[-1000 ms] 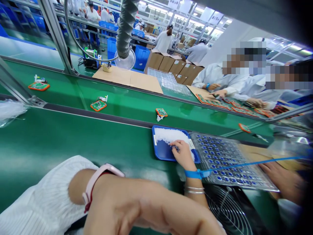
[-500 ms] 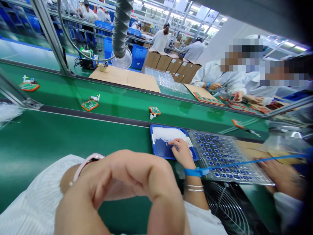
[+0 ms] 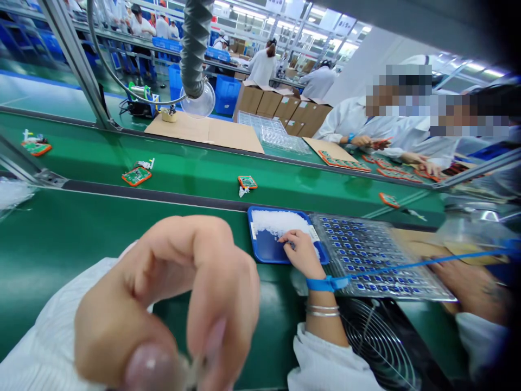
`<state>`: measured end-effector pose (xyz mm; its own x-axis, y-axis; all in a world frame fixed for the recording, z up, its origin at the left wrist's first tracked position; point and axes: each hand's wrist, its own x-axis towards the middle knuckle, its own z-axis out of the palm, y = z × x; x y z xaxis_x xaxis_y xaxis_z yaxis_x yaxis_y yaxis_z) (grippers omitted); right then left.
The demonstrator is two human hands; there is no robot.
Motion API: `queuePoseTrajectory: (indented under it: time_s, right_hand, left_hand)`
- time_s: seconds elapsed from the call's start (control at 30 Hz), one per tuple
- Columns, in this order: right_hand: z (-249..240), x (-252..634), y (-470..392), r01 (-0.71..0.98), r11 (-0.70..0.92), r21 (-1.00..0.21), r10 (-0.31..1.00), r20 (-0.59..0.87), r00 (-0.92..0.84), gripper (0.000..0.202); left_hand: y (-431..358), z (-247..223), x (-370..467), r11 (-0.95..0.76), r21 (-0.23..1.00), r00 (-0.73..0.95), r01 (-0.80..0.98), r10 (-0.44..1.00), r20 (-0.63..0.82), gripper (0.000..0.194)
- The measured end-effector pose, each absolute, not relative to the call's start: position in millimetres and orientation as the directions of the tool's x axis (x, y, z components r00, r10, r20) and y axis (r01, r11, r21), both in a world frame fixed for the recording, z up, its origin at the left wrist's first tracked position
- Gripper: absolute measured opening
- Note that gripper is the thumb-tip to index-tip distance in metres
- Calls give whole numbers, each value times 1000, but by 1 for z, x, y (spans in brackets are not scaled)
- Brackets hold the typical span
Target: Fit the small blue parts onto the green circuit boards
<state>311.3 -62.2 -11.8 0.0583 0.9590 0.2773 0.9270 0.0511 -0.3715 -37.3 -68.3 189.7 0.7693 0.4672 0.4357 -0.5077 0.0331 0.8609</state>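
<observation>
My left hand (image 3: 191, 282) is very close to the camera, fingers curled and thumb bent in toward them. Between thumb and fingertips a small greyish bit shows at the bottom edge, too blurred to name. My right hand (image 3: 303, 251) wears a blue wrist strap (image 3: 325, 283) and two silver bracelets (image 3: 323, 310). Its fingers are drawn together over the blue tray (image 3: 266, 252), at the edge of a heap of tiny white pieces (image 3: 280, 221); what they hold is hidden. Right of it lies a clear plastic tray with rows of small blue parts (image 3: 358, 255).
On the green conveyor (image 3: 191, 182) lie green circuit boards in orange frames (image 3: 137, 175). A co-worker's hand (image 3: 468, 277) rests at the right, by cardboard. A black fan (image 3: 378, 342) sits below the clear tray. A grey duct (image 3: 192, 49) hangs above; metal posts (image 3: 73, 60) stand left.
My left hand has moved left, its fingers curling down so that the thumb tip shows. My right hand stays at the blue tray. The boards appear slightly farther left.
</observation>
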Motion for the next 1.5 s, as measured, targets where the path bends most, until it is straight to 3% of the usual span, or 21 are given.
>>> queuePoseTrajectory:
  time_s: [0.13,0.17,0.27,0.37,0.47,0.57,0.7,0.87,1.13,1.3,1.5]
  right_hand:
    - [-11,313,-62,920,65,-386,954,295,57,23]
    - [-12,314,-61,918,62,-392,947,315,70,21]
    - [-15,317,-60,914,38,-403,925,361,121,14]
    - [-20,318,-58,913,10,-408,929,342,143,14]
    - [-26,317,-57,915,-39,-402,929,323,181,18]
    - [-30,314,-56,924,-81,-374,917,336,216,19]
    - [-32,312,-56,929,-52,-367,921,342,187,18]
    - [-30,311,-57,922,-38,-385,925,336,179,18]
    - [-30,311,-58,931,-38,-362,927,336,168,17]
    - [-32,311,-57,929,-37,-369,925,339,171,16]
    - [-33,310,-58,910,-46,-412,917,344,202,16]
  left_hand:
    - [-15,165,-12,-96,805,699,-585,443,561,23]
    - [4,154,-2,-141,813,671,-565,494,553,24]
    - [64,114,31,-296,895,541,-332,718,438,35]
    - [105,68,67,-390,908,382,155,871,308,36]
    - [120,28,99,-458,659,372,596,885,280,58]
    - [128,4,118,-395,411,342,821,918,201,62]
    - [146,-5,117,-358,332,326,873,933,150,39]
    - [163,-5,106,-371,314,343,874,928,143,40]
    - [179,6,84,-405,285,361,869,912,194,22]
    - [176,18,88,-422,266,349,867,894,279,37]
    - [172,3,110,-378,237,337,895,921,196,39]
